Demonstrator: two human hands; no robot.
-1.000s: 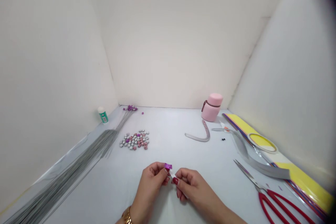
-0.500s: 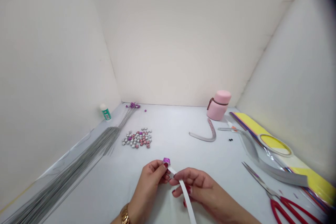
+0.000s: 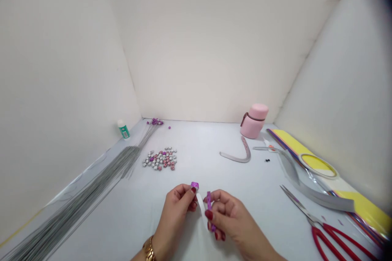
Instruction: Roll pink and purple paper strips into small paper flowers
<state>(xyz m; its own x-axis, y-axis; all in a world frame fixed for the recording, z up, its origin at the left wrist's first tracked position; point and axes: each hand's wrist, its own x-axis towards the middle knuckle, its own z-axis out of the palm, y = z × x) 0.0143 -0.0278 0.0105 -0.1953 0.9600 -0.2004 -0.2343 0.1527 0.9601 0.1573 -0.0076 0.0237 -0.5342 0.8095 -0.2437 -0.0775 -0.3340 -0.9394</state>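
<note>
A narrow paper strip (image 3: 200, 204), white on one face and shiny purple on the other, runs between my two hands. My left hand (image 3: 180, 204) pinches its far end, where a small purple fold (image 3: 194, 185) stands out above the thumb. In my right hand (image 3: 225, 216) the strip is held between thumb and fingers, bent so that its purple face shows there. Beyond the hands lies a pile of small folded paper stars (image 3: 161, 160) in silver, pink and purple.
Thin grey wires (image 3: 92, 200) lie along the left, some tipped with purple stars (image 3: 155, 122). A glue stick (image 3: 123, 129) and a pink flask (image 3: 255, 121) stand farther back. Red-handled scissors (image 3: 318, 222), a tape roll (image 3: 318, 165), grey strips (image 3: 324, 199) and yellow sheets (image 3: 364, 208) lie right.
My right hand has turned and shifted its hold, bending the strip so its purple side now faces me. The strip's long white tail no longer hangs toward me. My left hand keeps its pinch.
</note>
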